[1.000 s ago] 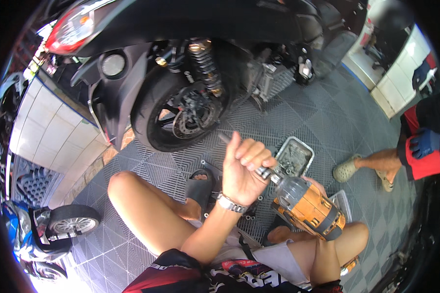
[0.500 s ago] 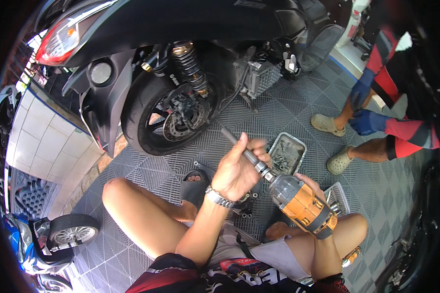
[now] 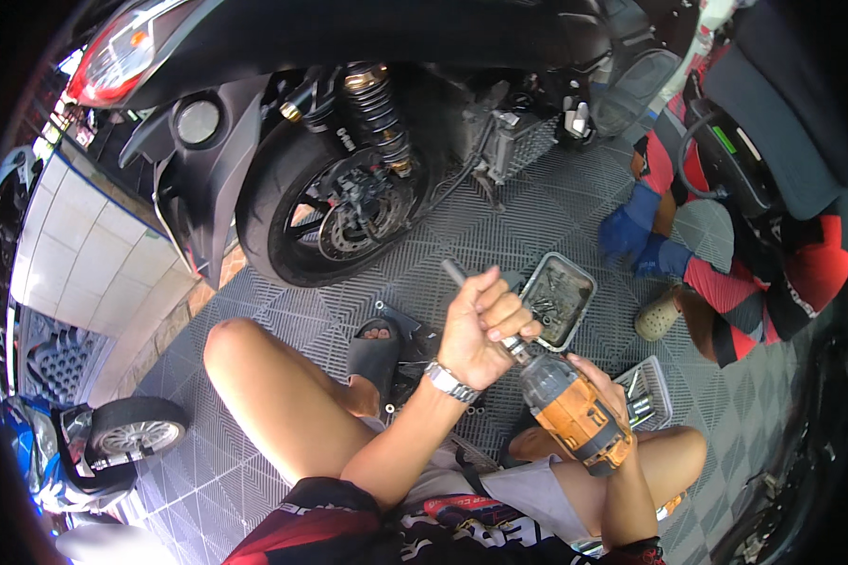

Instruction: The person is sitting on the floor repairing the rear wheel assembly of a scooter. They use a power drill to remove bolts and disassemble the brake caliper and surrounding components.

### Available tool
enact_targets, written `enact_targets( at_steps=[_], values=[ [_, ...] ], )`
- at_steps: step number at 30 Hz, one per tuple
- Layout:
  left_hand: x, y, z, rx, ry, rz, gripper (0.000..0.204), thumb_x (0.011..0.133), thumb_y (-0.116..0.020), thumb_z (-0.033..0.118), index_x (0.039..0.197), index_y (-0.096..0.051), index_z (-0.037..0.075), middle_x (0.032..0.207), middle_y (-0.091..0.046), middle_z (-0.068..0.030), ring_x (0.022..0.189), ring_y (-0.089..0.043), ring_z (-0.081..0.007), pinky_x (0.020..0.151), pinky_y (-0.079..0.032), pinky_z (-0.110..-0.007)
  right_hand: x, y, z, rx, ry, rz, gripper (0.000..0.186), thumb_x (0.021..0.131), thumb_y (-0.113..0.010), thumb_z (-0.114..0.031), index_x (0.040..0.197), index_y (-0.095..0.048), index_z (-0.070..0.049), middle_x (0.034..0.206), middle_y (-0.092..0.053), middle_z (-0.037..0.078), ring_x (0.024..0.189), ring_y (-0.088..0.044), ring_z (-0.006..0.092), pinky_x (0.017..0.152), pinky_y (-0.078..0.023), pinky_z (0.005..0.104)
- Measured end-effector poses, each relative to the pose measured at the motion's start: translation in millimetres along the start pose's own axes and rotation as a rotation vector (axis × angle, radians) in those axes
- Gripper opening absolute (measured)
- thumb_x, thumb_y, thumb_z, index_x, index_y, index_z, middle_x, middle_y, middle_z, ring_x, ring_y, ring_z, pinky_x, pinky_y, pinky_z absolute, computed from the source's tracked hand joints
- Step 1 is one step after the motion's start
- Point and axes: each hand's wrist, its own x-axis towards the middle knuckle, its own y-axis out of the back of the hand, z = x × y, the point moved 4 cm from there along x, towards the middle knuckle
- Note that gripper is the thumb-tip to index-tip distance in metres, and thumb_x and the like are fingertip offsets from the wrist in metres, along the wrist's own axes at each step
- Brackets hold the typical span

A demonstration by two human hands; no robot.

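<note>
My right hand (image 3: 605, 388) is wrapped round an orange and black cordless impact wrench (image 3: 575, 414), held above my lap. From its nose a long grey metal extension bar (image 3: 454, 273) points up and to the left. My left hand (image 3: 485, 325), with a steel watch (image 3: 452, 383) on the wrist, has its fingers closed round this bar; they hide its middle, while the tip sticks out beyond the thumb. Ahead of the bar stands the rear wheel (image 3: 283, 217) of a black scooter, with its brake disc (image 3: 349, 231) and coil shock absorber (image 3: 382, 118).
A metal tray (image 3: 589, 292) with small bolts lies just beyond my hands. By my right knee is a pale basket (image 3: 664, 391) of tools. At right a co-worker in blue gloves (image 3: 631, 231) bends low near a black seat-like part (image 3: 791, 104). Small nuts (image 3: 481, 410) lie before me.
My left fingers, partly spread before, have closed round the bar. At right the co-worker has bent lower and moved the gloves to the left, and a black seat-like part has come into view.
</note>
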Motion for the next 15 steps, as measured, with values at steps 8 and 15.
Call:
enact_targets(
  at_steps=[8, 15],
  values=[
    [-4, -12, -12, -0.010, -0.264, -0.212, 0.045, 0.099, -0.040, 0.029, 0.055, -0.032, 0.019, 0.044, -0.021, 0.0056, 0.041, -0.024, -0.0106, 0.065, -0.036, -0.031, -25, -14, 13, 0.386, -0.378, -0.017, 0.069, 0.073, -0.078, -0.003, 0.131, -0.040, 0.000, 0.109, -0.062, 0.010, 0.094, -0.065, 0.0184, 0.088, -0.050, 0.0302],
    [2, -15, -24, 0.099, -0.348, -0.211, 0.044, 0.098, -0.039, 0.029, 0.055, -0.031, 0.019, 0.045, -0.022, 0.0056, 0.045, -0.025, -0.0114, 0.068, -0.036, -0.032, -19, -19, -7, 1.146, -0.628, 0.005, 0.042, 0.084, -0.069, -0.026, 0.109, -0.052, 0.003, 0.088, -0.053, 0.007, 0.062, -0.046, 0.0104, 0.061, -0.042, 0.0270]
  ],
)
